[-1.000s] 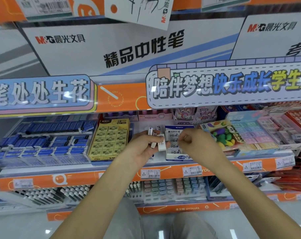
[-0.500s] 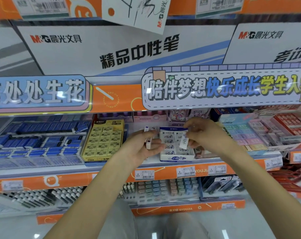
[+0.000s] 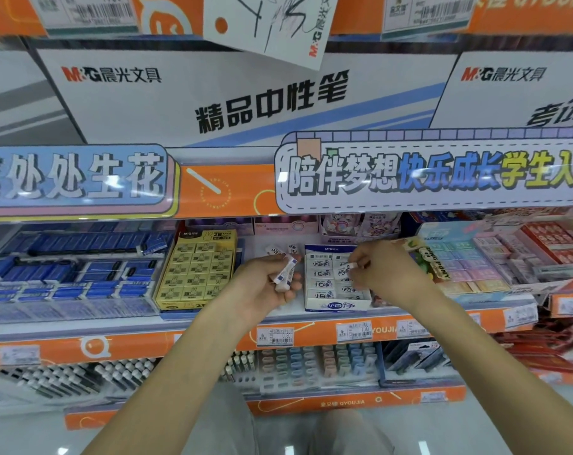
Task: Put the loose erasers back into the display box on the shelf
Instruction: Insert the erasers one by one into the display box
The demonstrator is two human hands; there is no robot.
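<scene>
A white and blue display box [image 3: 336,305] stands on the shelf, partly filled with white erasers in rows. My right hand [image 3: 385,274] hovers over the box's right side, its fingertips pinching one white eraser [image 3: 342,270] above the rows. My left hand [image 3: 262,285] sits just left of the box, palm up, gripping a few white erasers [image 3: 286,274]. Two more loose erasers [image 3: 281,250] lie on the shelf behind my left hand.
A yellow 2B eraser box [image 3: 196,267] stands to the left, with blue erasers [image 3: 75,274] beyond it. Pastel and red eraser boxes [image 3: 481,261] fill the right. A banner-fronted shelf [image 3: 409,172] hangs low overhead. Price tags line the orange shelf edge [image 3: 354,331].
My right hand took an eraser from my left hand, carried it right over the box, and has lowered it toward the rows. The left hand keeps its erasers, nearly still.
</scene>
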